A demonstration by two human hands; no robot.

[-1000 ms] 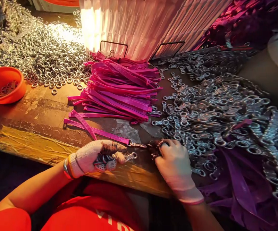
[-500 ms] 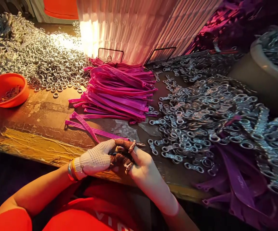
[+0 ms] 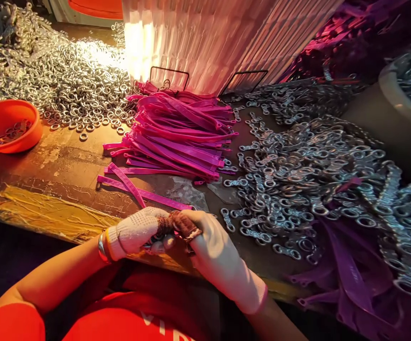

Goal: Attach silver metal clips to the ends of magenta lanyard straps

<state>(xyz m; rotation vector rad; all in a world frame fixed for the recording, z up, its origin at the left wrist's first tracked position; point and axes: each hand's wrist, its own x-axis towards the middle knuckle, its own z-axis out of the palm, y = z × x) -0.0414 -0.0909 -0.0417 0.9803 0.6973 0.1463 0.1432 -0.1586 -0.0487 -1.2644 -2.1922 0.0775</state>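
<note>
My left hand, in a dotted white glove with dark wrapped fingertips, is closed at the table's front edge. Against its fingertips, my right hand, gloved too, is also closed. Something small and dark shows under the left fingers, and a bit of pink shows between the fingertips; neither can be made out fully. Just beyond my hands two pink straps lie crossed on the table. Behind them is a stacked pile of pink straps. Right of my right hand lie loose metal links.
An orange bowl with small rings stands left, before a heap of metal rings. A large heap of metal links and a grey bucket are right. Purple straps hang over the edge. A ribbed panel stands behind.
My right hand's fingers have closed in against my left fingertips. The pointed metal piece that stuck out by the right fingers no longer shows. The view has shifted slightly.
</note>
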